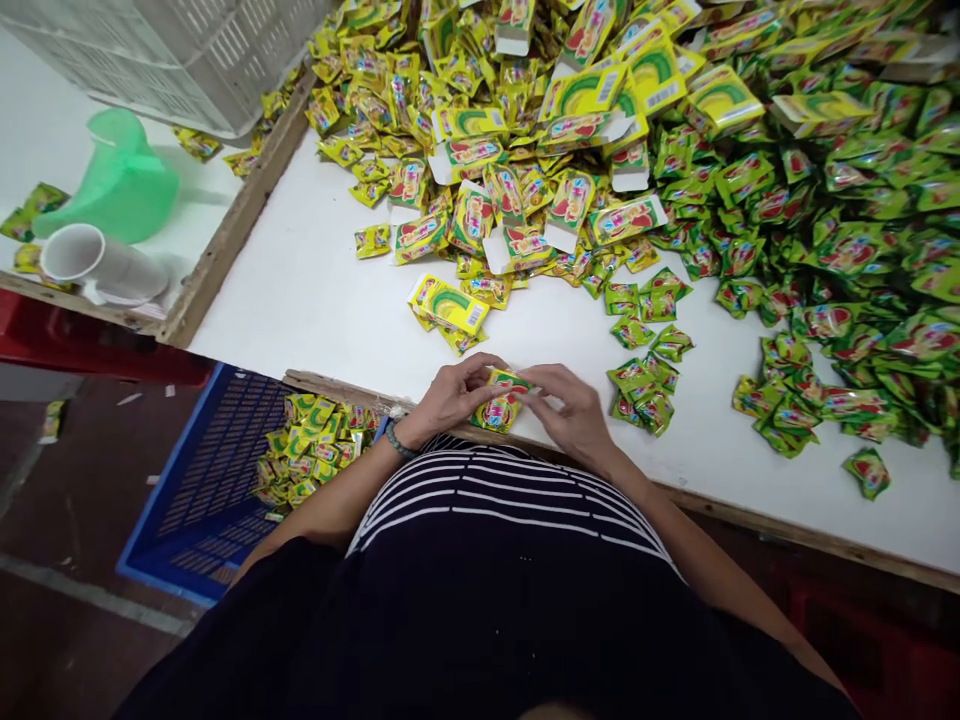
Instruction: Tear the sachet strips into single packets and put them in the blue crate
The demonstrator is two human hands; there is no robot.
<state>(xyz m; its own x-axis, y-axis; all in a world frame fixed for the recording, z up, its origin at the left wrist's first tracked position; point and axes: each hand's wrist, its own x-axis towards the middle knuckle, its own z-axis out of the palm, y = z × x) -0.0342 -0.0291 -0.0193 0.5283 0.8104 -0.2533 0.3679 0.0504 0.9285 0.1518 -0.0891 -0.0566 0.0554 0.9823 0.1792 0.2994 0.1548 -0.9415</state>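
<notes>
Close to my body, at the table's front edge, my left hand (pixel 459 392) grips a small yellow and green candy box (pixel 498 398) between thumb and fingers. From the other side my right hand (pixel 564 405) pinches the box's upper right end. Just beyond them another yellow box (pixel 448 304) lies on a few yellow candy packets (pixel 459 340). To the right of my right hand sits a small group of green candy packets (pixel 646 392). A bracelet (pixel 400 441) is on my left wrist.
Yellow packets (pixel 367 95) with several open boxes (pixel 577 105) heap up at the back; green packets (pixel 855 260) pile at right. A blue crate (pixel 187 490) holding filled boxes stands below left. A wooden strip (pixel 240 205) separates a green scoop (pixel 124 185), white cup (pixel 101 265) and grey crate (pixel 180 60).
</notes>
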